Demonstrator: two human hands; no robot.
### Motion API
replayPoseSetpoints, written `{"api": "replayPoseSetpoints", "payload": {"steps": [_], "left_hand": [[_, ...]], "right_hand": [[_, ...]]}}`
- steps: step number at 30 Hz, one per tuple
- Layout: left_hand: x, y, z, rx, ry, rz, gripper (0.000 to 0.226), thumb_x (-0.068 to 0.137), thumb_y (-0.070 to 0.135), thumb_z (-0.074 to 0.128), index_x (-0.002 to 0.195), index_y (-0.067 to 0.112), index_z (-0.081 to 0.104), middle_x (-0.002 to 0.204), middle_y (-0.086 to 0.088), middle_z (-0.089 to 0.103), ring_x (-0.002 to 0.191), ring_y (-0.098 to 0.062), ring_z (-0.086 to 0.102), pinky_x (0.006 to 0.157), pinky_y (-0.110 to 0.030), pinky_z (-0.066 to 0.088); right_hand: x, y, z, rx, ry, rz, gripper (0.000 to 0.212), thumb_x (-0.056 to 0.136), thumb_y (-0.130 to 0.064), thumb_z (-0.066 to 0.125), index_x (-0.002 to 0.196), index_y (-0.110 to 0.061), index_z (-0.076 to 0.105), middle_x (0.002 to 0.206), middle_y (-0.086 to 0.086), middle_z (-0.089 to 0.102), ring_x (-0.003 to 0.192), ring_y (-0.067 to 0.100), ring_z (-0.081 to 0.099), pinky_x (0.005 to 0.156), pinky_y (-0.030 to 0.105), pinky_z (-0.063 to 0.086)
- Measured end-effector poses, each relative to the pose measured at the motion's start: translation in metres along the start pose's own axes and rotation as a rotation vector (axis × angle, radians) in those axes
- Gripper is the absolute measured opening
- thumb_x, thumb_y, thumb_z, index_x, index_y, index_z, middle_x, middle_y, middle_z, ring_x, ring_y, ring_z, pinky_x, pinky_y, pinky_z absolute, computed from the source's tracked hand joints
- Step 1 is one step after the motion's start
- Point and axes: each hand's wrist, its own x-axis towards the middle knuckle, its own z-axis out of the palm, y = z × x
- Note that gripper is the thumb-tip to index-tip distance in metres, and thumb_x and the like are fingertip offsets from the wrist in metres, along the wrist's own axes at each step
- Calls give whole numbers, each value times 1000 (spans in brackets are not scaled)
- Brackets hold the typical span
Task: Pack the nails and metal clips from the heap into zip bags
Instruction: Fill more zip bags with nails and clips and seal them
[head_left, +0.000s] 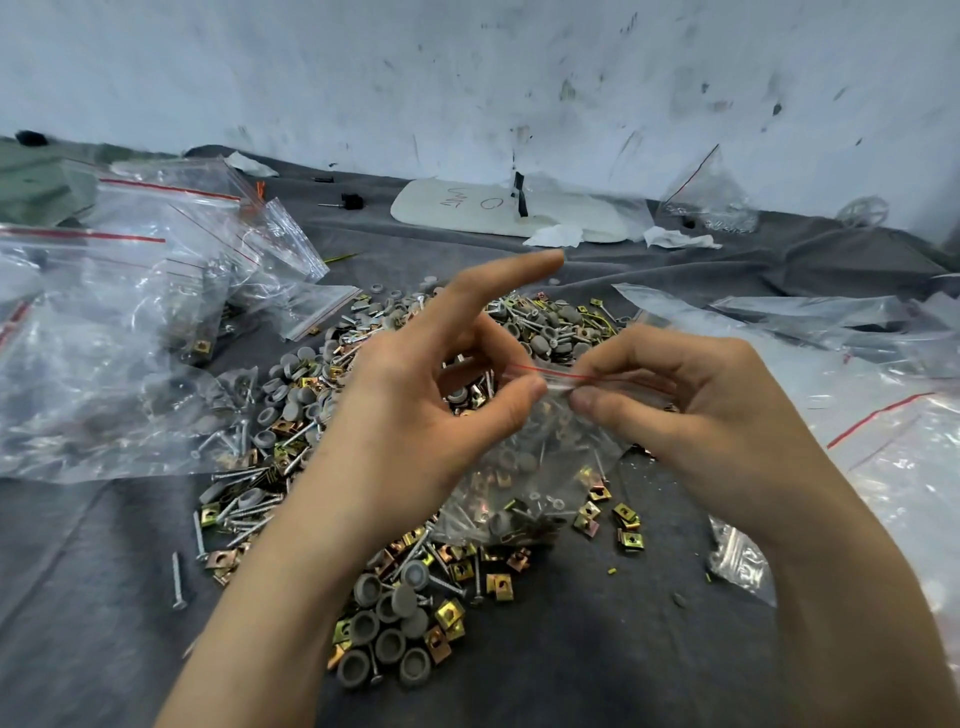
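Head view: scuffed white wall (467, 78) behind dark grey cloth (571, 649); heap (363, 467) of nails, metal clips, grey caps at centre; left hand (415, 415) and right hand (701, 410) pinch red-striped top of part-filled zip bag (540, 467) above heap; left index finger extended; filled bags (104, 312) at left.

Handwriting on the far white board (431, 215)
Dark pen marks near its middle: one round "O" legible, with a looser scrawl just left of it, too unclear to read with any confidence.
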Motion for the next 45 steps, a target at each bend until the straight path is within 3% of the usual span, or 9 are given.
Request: {"api": "replayPoseSetpoints", "payload": {"steps": [3,12,19,23,28,34,37,40,45], "left_hand": [[0,0,0,-4,12,0,62,81,6,67,130,41,52,80,6,60,83,-11,64,86,-19,50],[0,1,5,5,-22,-11,59,83,12,69,134,34,51,84,5,62,88,-15,66,86,-19,50],[0,1,3,-7,-25,-2,63,83,7,67,136,35,49,83,4,60,88,-14,64,87,-20,49],[0,3,1,-1,-3,-6,62,82,9,68,133,39,50,83,5,60,89,-15,66,86,-19,50],[0,3,4,4,-16,-43,61,83,10,67,133,39,49,84,9,60,86,-10,64,79,-17,49],[1,3,8,42,-32,-44,61,84,10,67,135,36,49,86,5,60,88,-12,65,80,-18,51],[2,2,7,47,-20,-30,63,82,12,67,135,41,49,82,5,56,88,-16,64,85,-25,52],[3,1,7,45,-24,-27,64,81,13,68,134,42,48,79,8,53,83,-13,62,84,-24,51],[3,-1,3,24,-7,-15,62,80,11,68,131,39,49,76,9,54,76,-2,59,76,-10,44]], "right_hand": [[1,-3,3,-46,19,-20,6,74,-21,73,74,-26,70,67,-12,63,60,4,55,56,12,38],[1,-8,7,-27,47,-3,15,76,-11,77,78,-25,72,77,-9,70,73,4,66,67,15,47],[2,-10,12,-162,114,-62,5,71,-31,71,75,-34,70,80,-21,66,89,11,62,81,40,48],[1,-10,10,-102,101,-34,8,71,-32,75,78,-32,72,79,-16,69,84,11,65,76,32,51],[3,-4,6,-22,48,3,14,78,-10,75,76,-22,69,72,-6,67,65,6,61,61,19,47],[3,-2,7,-71,19,-7,8,80,-17,73,79,-23,67,76,-5,67,72,11,62,66,26,46],[1,-2,2,27,8,28,10,73,-28,71,77,-19,69,68,-7,67,61,4,60,59,17,45],[1,0,-1,-35,-7,2,6,76,-20,74,74,-20,68,67,-10,65,62,4,61,59,16,44],[0,-3,-1,-3,52,32,10,69,-30,72,71,-20,70,66,-3,67,61,13,60,58,28,47]]}}
